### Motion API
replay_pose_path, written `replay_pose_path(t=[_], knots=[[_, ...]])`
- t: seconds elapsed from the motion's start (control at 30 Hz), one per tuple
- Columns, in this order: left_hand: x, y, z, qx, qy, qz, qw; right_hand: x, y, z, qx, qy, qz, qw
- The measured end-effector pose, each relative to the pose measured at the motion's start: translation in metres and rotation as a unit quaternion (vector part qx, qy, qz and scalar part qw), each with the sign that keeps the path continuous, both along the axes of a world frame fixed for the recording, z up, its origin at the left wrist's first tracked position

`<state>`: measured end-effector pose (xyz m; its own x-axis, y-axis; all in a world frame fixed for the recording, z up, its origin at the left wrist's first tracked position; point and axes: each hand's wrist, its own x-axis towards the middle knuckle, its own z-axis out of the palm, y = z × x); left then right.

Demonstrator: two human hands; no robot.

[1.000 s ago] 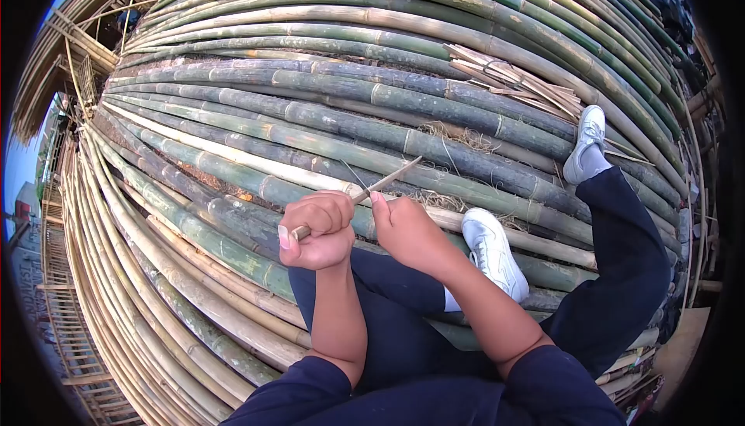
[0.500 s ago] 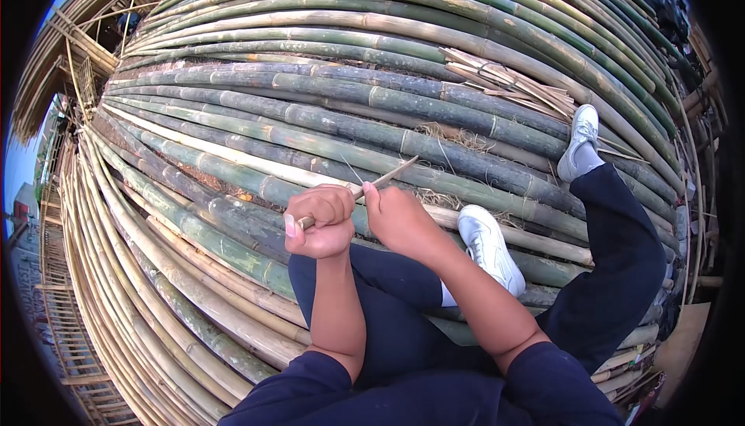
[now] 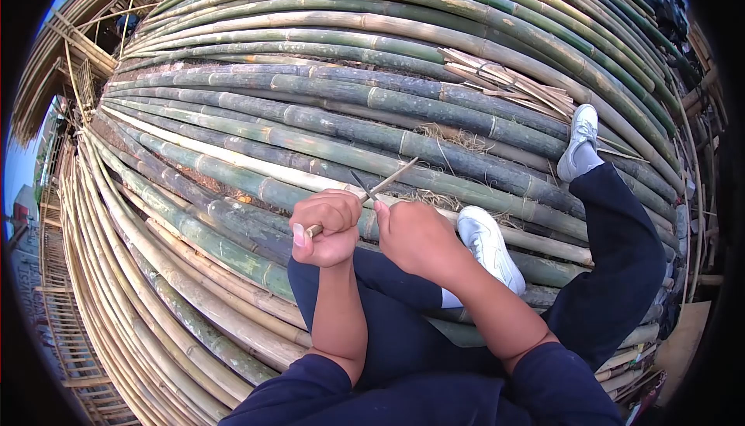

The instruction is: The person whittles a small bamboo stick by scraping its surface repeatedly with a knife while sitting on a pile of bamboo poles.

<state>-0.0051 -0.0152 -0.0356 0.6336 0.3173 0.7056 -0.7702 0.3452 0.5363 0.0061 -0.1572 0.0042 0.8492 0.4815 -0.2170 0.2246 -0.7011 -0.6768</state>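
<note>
My left hand [image 3: 326, 226] is closed in a fist around a thin bamboo stick [image 3: 400, 170]. One cut end pokes out beside my thumb, and the pointed far end slants up to the right. My right hand [image 3: 419, 240] is closed on a knife whose short dark blade [image 3: 362, 183] crosses the stick just past my left fist. The knife's handle is hidden inside my fingers. Both hands are close together above my bent leg, with bamboo poles [image 3: 310, 147] beneath.
Long green and pale poles lie side by side all around. A bundle of split bamboo strips [image 3: 512, 81] rests on them at the upper right. Shavings [image 3: 454, 139] are scattered near my white shoes [image 3: 490, 247]. A bamboo rack [image 3: 66, 333] stands at the left.
My right hand has shifted slightly down and right, and the knife blade has turned so that its dark flat side shows more. My left hand has tilted slightly, still holding the stick.
</note>
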Motion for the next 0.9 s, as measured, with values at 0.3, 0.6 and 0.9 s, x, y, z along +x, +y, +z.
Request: replay_pose_path(t=[0.3, 0.6, 0.9], knots=[[0.003, -0.006, 0.004, 0.030, -0.007, -0.009, 0.999, 0.048, 0.007, -0.040, -0.020, 0.054, 0.004, 0.998], [0.007, 0.019, -0.003, -0.044, -0.002, 0.005, 0.999, -0.003, -0.019, 0.023, 0.064, 0.026, -0.006, 0.998], [0.004, 0.003, 0.004, -0.007, -0.004, 0.001, 1.000, -0.005, 0.008, -0.025, 0.082, -0.060, -0.006, 0.995]])
